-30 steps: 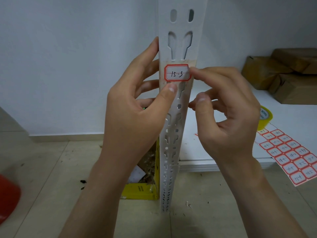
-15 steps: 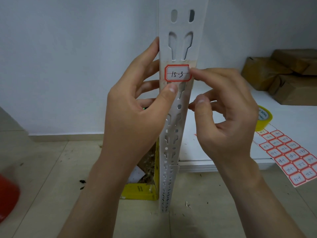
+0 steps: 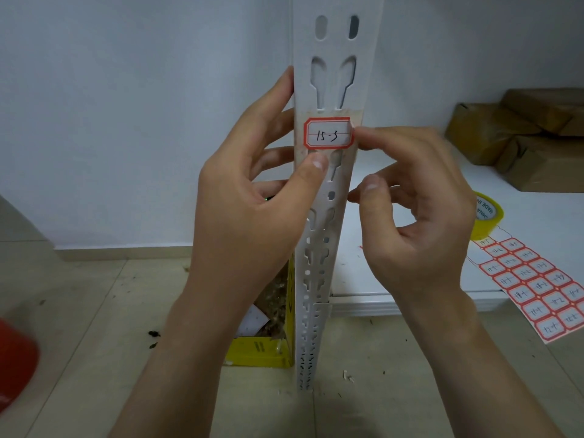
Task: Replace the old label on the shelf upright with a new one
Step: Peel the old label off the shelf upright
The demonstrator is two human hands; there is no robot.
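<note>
A white slotted shelf upright (image 3: 336, 45) stands in the middle of the view. A red-bordered label (image 3: 328, 133) reading 15-3 is stuck on its face, over a patch of yellowed clear tape. My left hand (image 3: 252, 210) grips the upright from the left, thumb pressed on the face just below the label. My right hand (image 3: 420, 210) touches the label's right edge with its forefinger tip; its thumb hangs free below. A sheet of red-bordered labels (image 3: 537, 286) lies on the white shelf board (image 3: 379, 273) at the right.
A roll of yellow tape (image 3: 488, 216) sits on the shelf board beside the label sheet. Brown cardboard packages (image 3: 518, 137) are stacked at the back right. A yellow box (image 3: 262, 352) of scraps stands on the tiled floor behind the upright. A red object (image 3: 14, 365) is at the left edge.
My right forefinger has slid slightly to the right, from over the label's right end to its edge. The left hand has kept its grip on the upright.
</note>
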